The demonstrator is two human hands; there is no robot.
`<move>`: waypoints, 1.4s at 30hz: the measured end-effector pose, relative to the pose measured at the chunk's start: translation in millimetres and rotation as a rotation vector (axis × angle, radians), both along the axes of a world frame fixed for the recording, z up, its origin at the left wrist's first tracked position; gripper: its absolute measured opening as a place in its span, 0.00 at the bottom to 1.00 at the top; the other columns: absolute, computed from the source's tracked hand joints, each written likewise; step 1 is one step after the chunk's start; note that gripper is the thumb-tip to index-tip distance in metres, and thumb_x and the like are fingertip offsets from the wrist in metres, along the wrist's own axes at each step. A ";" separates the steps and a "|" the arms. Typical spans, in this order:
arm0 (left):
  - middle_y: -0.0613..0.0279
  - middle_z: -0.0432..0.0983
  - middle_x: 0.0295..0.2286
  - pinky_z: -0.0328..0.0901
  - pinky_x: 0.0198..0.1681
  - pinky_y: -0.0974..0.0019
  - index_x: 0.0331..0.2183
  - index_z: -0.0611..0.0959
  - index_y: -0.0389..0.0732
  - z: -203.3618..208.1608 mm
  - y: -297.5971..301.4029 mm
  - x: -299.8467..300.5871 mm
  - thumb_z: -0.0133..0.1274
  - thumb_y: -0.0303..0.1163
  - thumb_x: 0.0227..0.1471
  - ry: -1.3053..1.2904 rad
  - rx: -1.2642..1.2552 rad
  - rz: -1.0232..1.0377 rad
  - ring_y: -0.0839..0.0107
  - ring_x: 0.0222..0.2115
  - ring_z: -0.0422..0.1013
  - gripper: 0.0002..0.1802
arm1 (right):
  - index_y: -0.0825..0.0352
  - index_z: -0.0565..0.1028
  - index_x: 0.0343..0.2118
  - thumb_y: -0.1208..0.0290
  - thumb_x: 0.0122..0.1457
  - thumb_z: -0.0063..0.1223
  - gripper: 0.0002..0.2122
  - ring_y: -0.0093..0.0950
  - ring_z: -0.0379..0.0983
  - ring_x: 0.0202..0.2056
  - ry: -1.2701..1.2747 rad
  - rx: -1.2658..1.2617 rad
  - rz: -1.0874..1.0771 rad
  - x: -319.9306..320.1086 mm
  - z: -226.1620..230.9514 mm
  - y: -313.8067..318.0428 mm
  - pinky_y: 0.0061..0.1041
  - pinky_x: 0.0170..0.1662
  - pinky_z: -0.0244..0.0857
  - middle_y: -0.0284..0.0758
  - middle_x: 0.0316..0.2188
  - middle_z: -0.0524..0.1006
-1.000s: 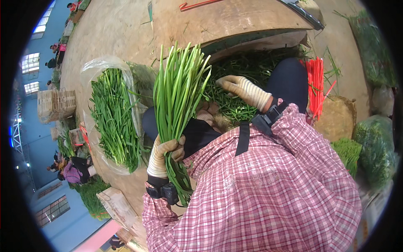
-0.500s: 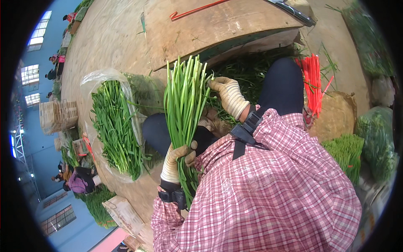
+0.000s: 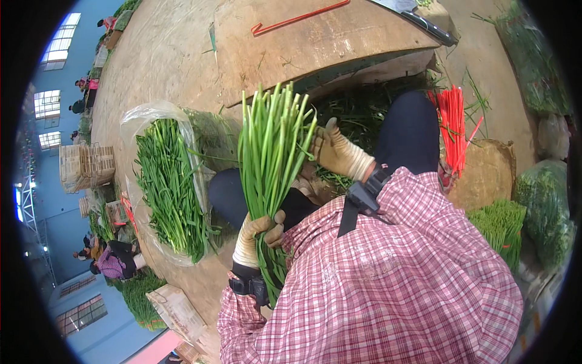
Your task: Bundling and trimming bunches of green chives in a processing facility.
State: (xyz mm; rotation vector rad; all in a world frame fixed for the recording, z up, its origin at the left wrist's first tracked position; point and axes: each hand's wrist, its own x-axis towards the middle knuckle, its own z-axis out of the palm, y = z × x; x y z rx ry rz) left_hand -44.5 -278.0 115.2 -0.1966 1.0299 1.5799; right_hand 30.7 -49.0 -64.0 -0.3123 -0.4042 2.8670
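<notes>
Green bunch [image 3: 270, 158] w/in L fingers [image 3: 274, 234]

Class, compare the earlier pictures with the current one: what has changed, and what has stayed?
The right hand has moved left to the right edge of the green bunch, where it is now open; the bunch has shifted slightly right. The left hand keeps its grip, and the bagged greens lie as before.

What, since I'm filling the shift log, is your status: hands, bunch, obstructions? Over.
Left hand closed around green bunch. Right hand open beside it, contact unclear. Bunch's pale ends point away from body. Wooden board beyond, not blocking either hand.
</notes>
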 end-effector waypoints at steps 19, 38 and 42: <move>0.65 0.76 0.31 0.64 0.21 0.77 0.43 0.76 0.39 3.0 65.4 22.0 0.57 0.35 0.53 0.290 -0.261 -0.531 0.80 0.20 0.69 0.17 | 0.64 0.73 0.39 0.59 0.52 0.65 0.18 0.28 0.77 0.36 -0.002 0.019 -0.188 8.5 49.0 56.5 0.32 0.43 0.74 0.32 0.34 0.78; 0.67 0.72 0.47 0.58 0.54 0.70 0.55 0.71 0.38 0.4 58.1 15.1 0.59 0.37 0.53 0.399 -0.181 -0.736 0.76 0.47 0.66 0.30 | 0.67 0.65 0.57 0.65 0.54 0.61 0.28 0.41 0.70 0.52 0.117 -0.059 -0.210 13.8 50.9 58.6 0.42 0.51 0.70 0.46 0.54 0.70; 0.61 0.75 0.34 0.64 0.23 0.76 0.48 0.73 0.37 23.9 69.8 10.1 0.60 0.36 0.50 0.074 -0.167 -0.578 0.77 0.22 0.68 0.25 | 0.68 0.68 0.55 0.64 0.57 0.55 0.24 0.42 0.69 0.54 0.436 -0.178 -0.059 16.1 88.0 68.4 0.43 0.52 0.69 0.45 0.54 0.70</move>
